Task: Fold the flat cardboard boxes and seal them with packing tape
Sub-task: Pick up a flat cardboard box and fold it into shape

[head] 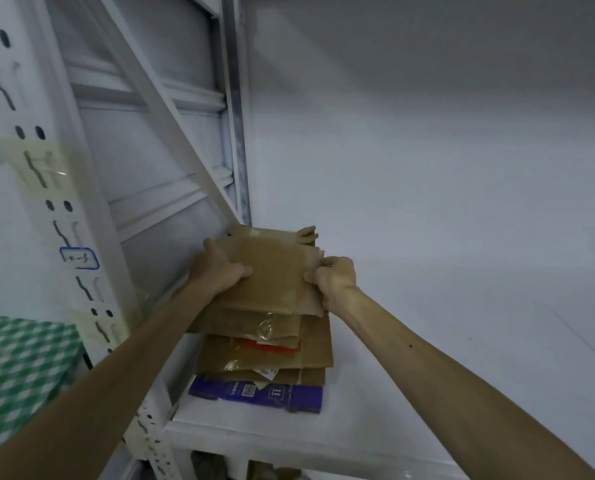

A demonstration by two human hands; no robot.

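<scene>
On shelf (427, 306): stack (264, 355) of flat boxes, in the left corner by the post (46, 202).
Top box (271, 271): brown, flat, near end raised off the stack.
Left hand (219, 268): grips top box's left edge, thumb on top.
Right hand (334, 277): pinches its right edge, fingers curled.
Stack bottom: blue box (254, 393).
Left of post: green checked surface (19, 368).

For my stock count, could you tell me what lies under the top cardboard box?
Under the top box: flattened brown boxes, a blue box lowest, on the white shelf; their count is hidden.
</scene>
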